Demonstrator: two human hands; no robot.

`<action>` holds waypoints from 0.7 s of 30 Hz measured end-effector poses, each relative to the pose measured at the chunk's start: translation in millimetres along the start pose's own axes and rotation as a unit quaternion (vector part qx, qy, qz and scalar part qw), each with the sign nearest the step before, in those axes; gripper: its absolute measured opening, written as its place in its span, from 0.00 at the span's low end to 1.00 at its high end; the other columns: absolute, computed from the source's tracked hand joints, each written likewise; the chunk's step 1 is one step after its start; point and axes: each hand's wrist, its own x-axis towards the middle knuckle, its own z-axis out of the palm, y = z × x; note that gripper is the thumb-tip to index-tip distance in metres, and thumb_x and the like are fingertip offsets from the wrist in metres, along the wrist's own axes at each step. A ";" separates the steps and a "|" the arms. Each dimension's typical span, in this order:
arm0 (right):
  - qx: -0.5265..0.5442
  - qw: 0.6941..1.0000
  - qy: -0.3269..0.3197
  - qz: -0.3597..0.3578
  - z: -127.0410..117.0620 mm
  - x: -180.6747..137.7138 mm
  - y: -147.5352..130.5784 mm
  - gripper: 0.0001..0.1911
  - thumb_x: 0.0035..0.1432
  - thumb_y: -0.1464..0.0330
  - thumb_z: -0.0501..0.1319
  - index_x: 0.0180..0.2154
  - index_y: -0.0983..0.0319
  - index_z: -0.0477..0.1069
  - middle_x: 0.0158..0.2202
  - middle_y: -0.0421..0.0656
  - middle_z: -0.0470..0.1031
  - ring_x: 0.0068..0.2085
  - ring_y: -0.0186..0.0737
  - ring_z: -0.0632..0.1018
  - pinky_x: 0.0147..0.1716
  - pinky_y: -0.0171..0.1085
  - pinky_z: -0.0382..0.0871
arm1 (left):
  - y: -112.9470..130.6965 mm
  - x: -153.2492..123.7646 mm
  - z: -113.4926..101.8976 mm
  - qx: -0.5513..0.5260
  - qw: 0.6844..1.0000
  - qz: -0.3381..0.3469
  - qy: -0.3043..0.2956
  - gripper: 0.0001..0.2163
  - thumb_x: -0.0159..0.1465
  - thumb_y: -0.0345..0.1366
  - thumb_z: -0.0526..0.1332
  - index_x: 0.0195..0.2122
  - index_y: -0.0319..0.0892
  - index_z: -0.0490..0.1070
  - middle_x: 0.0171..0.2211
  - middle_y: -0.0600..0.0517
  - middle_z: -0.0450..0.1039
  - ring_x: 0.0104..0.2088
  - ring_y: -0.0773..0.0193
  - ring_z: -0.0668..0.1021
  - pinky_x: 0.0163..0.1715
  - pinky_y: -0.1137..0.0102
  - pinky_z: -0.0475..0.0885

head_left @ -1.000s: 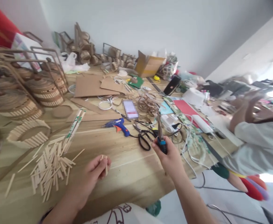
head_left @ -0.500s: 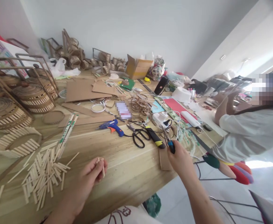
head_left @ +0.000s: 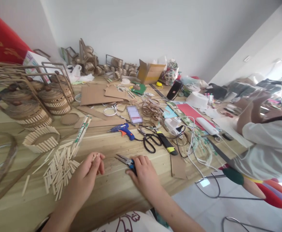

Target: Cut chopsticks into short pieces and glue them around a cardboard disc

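Observation:
My left hand is closed around a few short wooden sticks; only their pale ends show above the fingers. To its right, my right hand grips the handles of needle-nose pliers, low over the table. The metal jaws point left toward my left hand, slightly parted and apart from it. Just left of my left hand lies a loose pile of cut wooden sticks. Behind the pile stands a ring-shaped basket wall made of upright sticks, beside longer sticks in printed paper wrappers.
A blue glue gun, black-handled scissors and a black-and-yellow tool lie beyond my hands. Lidded woven baskets stand at left. Cardboard sheets, a phone and white cables cover the middle. Another person sits at right.
My right hand has brought the pliers left and down, from beside the black-and-yellow tool to near my left hand. My left hand still holds the sticks. The view has turned left.

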 end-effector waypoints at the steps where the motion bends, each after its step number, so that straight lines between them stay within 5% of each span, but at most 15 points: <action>1: -0.004 1.000 0.010 -0.005 2.8 0.3 -1.6 0.17 0.56 0.63 0.66 0.46 0.61 0.70 0.42 0.49 0.74 0.44 0.52 0.73 0.43 0.48 0.71 | -3.6 0.6 -5.7 0.061 0.998 0.003 0.014 0.20 0.66 0.53 0.43 0.38 0.46 0.66 0.25 0.53 0.71 0.28 0.58 0.75 0.30 0.67 0.69; 5: -0.014 0.998 0.052 -0.021 8.3 0.1 -3.9 0.19 0.54 0.62 0.67 0.46 0.62 0.69 0.42 0.49 0.74 0.44 0.52 0.72 0.45 0.50 0.69 | -24.8 5.4 -24.3 0.291 0.951 0.030 0.099 0.15 0.65 0.42 0.42 0.36 0.45 0.65 0.37 0.45 0.77 0.36 0.53 0.79 0.33 0.65 0.70; 11: -0.029 0.997 0.070 -0.024 9.0 -0.8 -5.4 0.13 0.58 0.65 0.62 0.45 0.61 0.69 0.41 0.49 0.73 0.44 0.52 0.72 0.45 0.50 0.68 | -33.8 10.0 -38.8 0.515 0.849 0.068 0.094 0.17 0.68 0.32 0.38 0.35 0.40 0.66 0.31 0.40 0.76 0.33 0.50 0.79 0.31 0.63 0.68; 21: -0.012 0.996 0.089 -0.001 0.8 6.1 5.9 0.15 0.57 0.65 0.64 0.46 0.64 0.71 0.43 0.51 0.74 0.46 0.53 0.72 0.46 0.49 0.68 | -27.4 15.6 -45.5 0.590 0.789 0.106 0.137 0.18 0.67 0.38 0.44 0.39 0.34 0.71 0.29 0.37 0.74 0.30 0.46 0.77 0.31 0.61 0.67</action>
